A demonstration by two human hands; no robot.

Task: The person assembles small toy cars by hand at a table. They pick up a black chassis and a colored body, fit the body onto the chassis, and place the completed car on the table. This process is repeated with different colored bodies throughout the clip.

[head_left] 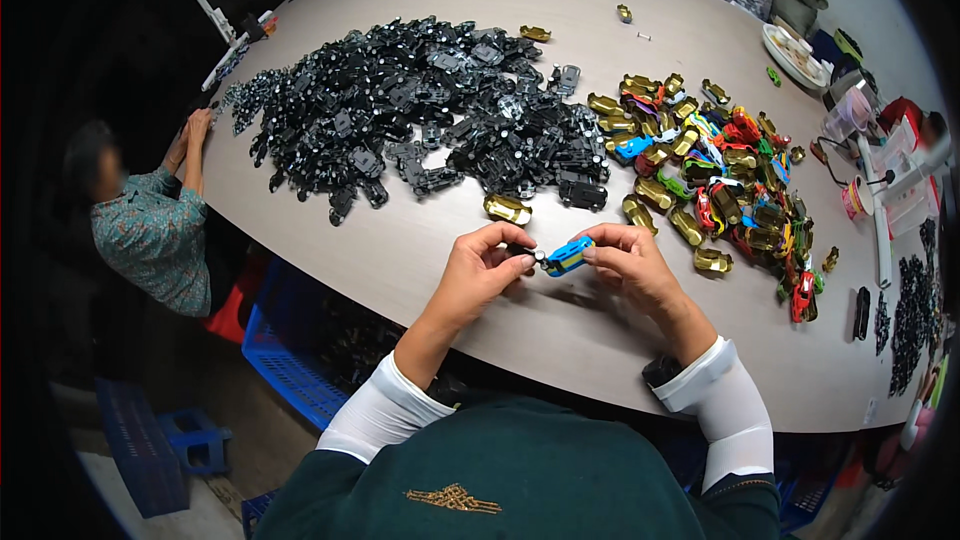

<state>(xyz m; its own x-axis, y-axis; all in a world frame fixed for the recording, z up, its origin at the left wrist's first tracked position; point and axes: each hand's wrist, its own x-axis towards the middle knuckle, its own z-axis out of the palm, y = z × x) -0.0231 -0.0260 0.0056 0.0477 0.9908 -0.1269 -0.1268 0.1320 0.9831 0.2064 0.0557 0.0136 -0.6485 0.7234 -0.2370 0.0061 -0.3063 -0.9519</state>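
Both hands, left hand [480, 265] and right hand [625, 262], pinch a small blue plastic toy car [567, 255]; best kept level, its dark chassis pressed squarely home.

On the table [420, 270], a large heap of chassis parts [420, 110] lies at far left-centre. A heap of toy car bodies [720, 180] lies to its right, the two touching. One loose body [507, 208] sits at the chassis heap's near edge. Nearer, left hand [482, 268] and right hand [632, 265] hold a toy car [567, 255] between them. Another person [150, 220] sits at the table's left edge.
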